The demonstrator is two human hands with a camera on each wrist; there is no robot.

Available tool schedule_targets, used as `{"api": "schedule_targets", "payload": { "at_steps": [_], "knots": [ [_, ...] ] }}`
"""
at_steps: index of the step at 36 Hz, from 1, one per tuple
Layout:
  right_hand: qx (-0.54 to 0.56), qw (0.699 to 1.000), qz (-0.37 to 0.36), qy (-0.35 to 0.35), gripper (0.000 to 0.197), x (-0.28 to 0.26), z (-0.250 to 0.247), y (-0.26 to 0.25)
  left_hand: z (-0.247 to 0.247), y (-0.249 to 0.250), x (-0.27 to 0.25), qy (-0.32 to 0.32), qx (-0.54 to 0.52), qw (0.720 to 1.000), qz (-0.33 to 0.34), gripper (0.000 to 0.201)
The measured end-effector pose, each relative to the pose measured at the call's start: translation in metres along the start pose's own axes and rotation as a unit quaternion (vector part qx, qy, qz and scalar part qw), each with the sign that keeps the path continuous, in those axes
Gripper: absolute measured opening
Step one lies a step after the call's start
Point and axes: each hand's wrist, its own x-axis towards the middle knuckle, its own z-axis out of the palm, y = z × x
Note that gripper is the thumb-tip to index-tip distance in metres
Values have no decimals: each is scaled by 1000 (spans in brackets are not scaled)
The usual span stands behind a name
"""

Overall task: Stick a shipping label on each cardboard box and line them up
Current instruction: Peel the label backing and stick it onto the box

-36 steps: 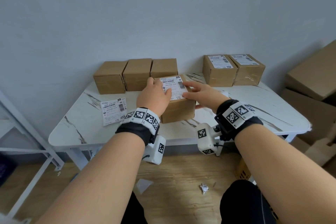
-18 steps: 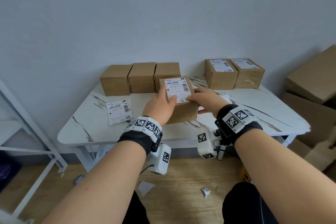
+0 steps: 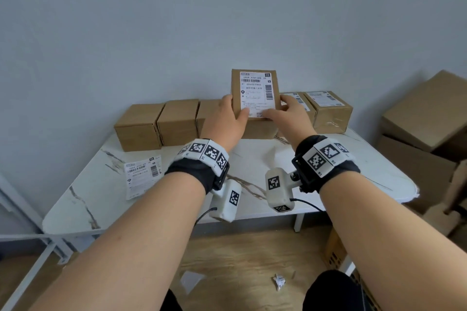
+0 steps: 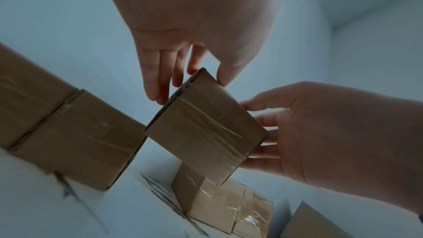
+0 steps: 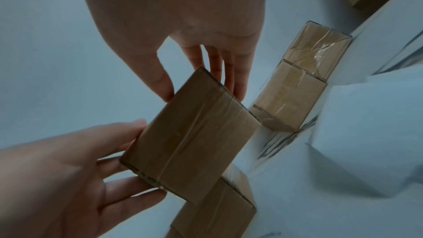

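Note:
A cardboard box with a white shipping label on its facing side hangs above the back of the white marble table. My left hand pinches its left edge and my right hand pinches its right edge. The wrist views show its taped underside clear of the table. Three unlabelled boxes stand in a row at the back left. Two labelled boxes stand at the back right, the nearer one partly hidden by my right hand. A loose label lies on the table's left.
Large cardboard boxes are stacked right of the table. A white metal frame stands at the left. On the wooden floor lie a crumpled scrap and a piece of backing paper. The wall is right behind the boxes.
Both hands have lifted the labelled box off the table and carried it up and back, tipping its label face toward me.

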Motion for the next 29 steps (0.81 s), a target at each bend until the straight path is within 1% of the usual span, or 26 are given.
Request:
{"api": "schedule_targets", "payload": {
  "at_steps": [2,5,7,9,13,16,18,21,22,25,27,29],
  "knots": [
    [-2,1000,1,0,32,11,0,2,7,-2,16,-12,10,1000,9,39],
    [-11,1000,5,-9,52,28,2,5,14,-3,37,-19,43,999,10,34],
    [-33,999,-7,-22,47,39,2,8,19,-5,49,-24,72,997,6,35],
    [-79,996,-20,-27,42,52,4,13,24,-6,61,-33,92,995,3,37],
    [-162,986,-26,-9,43,74,8,26,35,-9,75,-50,143,988,-3,39],
    [-210,977,-28,-7,44,85,12,38,47,-16,82,-52,176,983,-7,46],
    [-247,969,-22,-11,48,93,16,47,56,-22,87,-60,195,979,-15,48],
    [-320,947,-11,-23,56,101,21,54,64,-30,91,-88,216,972,-27,48],
    [-337,941,-7,-26,55,103,21,56,67,-32,93,-95,227,969,-27,48],
    [-361,932,-3,-28,45,109,22,61,73,-37,97,-109,263,958,-22,50],
    [-378,925,-5,-29,45,113,22,63,76,-39,100,-112,277,954,-14,49],
    [-404,914,-10,-22,50,115,24,66,80,-41,100,-118,286,951,-4,49]
  ]
}}
